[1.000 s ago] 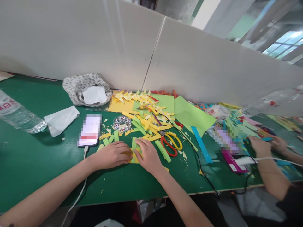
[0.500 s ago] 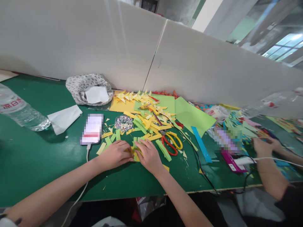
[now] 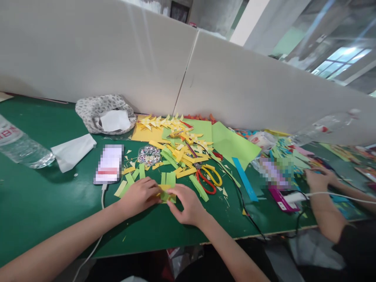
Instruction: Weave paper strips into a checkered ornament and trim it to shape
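Between my two hands lies a small woven piece of yellow and green paper strips [image 3: 165,194], with green ends pointing away from me. My left hand [image 3: 144,197] has its fingers closed on the piece's left side. My right hand [image 3: 188,204] pinches its right side between thumb and fingers. Just beyond is a pile of loose yellow and green paper strips [image 3: 176,154]. Scissors [image 3: 209,176] with one red and one yellow handle lie right of the pile. A clear flower-shaped case of small beads [image 3: 149,155] sits to the left.
A phone [image 3: 108,163] on a white cable lies left, near a water bottle [image 3: 26,145] and a white tissue [image 3: 73,150]. A spotted cloth pouch [image 3: 105,113] stands by the partition [image 3: 132,58]. A black cord [image 3: 241,197] crosses right, towards a co-worker's hands [image 3: 319,180].
My right thumb has dropped lower and apart from the fingers, showing more of the woven piece. The green strip ends are more exposed. The whole view has shifted slightly.
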The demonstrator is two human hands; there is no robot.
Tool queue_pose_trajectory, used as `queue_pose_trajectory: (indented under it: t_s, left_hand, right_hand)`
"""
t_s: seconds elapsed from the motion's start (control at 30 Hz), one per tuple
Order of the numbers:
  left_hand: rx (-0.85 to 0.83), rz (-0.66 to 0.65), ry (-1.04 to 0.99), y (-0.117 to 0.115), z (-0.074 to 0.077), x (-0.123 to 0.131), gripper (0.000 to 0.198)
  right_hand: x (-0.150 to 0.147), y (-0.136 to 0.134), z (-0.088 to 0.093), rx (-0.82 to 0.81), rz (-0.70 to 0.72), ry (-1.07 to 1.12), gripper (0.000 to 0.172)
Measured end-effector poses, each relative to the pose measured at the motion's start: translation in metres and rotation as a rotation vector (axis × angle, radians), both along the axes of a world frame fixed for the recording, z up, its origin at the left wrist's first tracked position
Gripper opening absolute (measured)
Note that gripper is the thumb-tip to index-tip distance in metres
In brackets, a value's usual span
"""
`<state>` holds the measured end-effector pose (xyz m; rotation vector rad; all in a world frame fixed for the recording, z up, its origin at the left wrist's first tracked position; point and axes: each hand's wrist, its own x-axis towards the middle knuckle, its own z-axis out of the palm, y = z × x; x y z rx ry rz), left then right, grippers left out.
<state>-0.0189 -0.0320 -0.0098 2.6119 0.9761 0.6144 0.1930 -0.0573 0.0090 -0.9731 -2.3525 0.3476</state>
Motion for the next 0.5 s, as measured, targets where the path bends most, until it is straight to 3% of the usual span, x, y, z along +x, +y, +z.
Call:
queue_pose_trajectory:
  t_s: [0.1,0.27,0.37,0.5]
  left_hand:
    - [0.029,-0.002,-0.002,0.000,-0.002,0.000,0.018]
    - [0.048,-0.019,0.015,0.001,-0.005,-0.001,0.019]
    - [0.071,-0.043,0.025,0.000,-0.004,0.000,0.020]
    - [0.094,-0.068,0.034,-0.001,-0.001,0.002,0.019]
  right_hand:
    - [0.023,0.024,0.010,0.067,-0.192,-0.003,0.013]
    - [0.080,0.061,0.011,0.127,-0.639,-0.116,0.016]
    - [0.095,0.063,0.001,0.132,-0.680,-0.162,0.017]
    - [0.083,0.075,0.002,0.128,-0.674,-0.211,0.019]
